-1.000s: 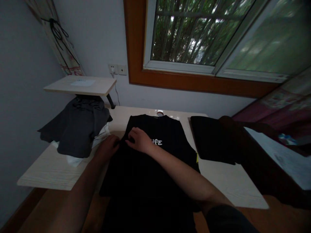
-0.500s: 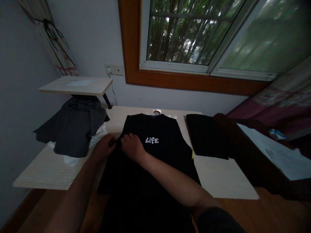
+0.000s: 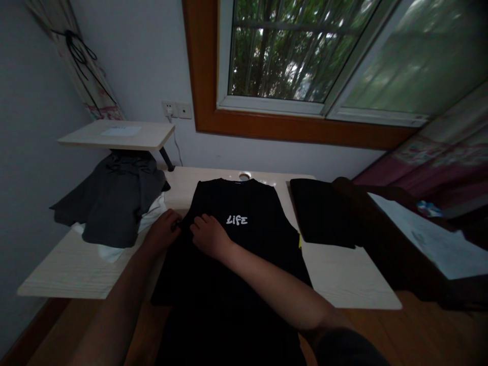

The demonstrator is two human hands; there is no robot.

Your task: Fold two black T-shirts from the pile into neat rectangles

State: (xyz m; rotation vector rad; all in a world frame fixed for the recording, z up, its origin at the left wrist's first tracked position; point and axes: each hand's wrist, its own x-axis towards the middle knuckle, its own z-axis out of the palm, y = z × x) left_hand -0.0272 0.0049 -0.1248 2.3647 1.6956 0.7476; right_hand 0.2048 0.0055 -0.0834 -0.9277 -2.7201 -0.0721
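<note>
Black shirt laid out mid-worktop, collar near back edge. Left hand pinching its left side edge; right hand on the fabric alongside, fingers curled, can't tell if gripping. Gray garment toward worktop's left edge, dark flat item by back right corner.

At the front right, a bare stretch of counter left room to pass beside the black shirt. Farther back, a flat black item blocked the way; leftward, a grey garment (partly beneath the raised shelf) did likewise.
</note>
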